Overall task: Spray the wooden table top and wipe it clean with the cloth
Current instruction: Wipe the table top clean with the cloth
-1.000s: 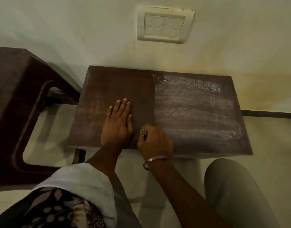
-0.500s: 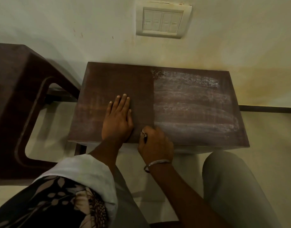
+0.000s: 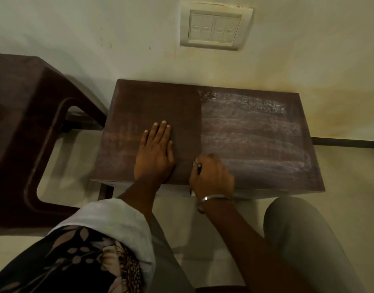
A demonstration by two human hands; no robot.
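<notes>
Smeared half of table top (image 3: pixel 253 136) lies right of both hands; R hand (image 3: pixel 211 176) nearer.
L hand (image 3: pixel 155 153) flat on cloth (image 3: pixel 186 123), fingers straight; R hand curled, prob. pinching cloth edge.

Dim warm indoor light, soft shadows, wide-angle edge bending, slight motion blur

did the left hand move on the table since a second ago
No. The left hand lies flat at the same spot on the wooden table top, as far from its front-left corner as before; only the view shifted.
</notes>
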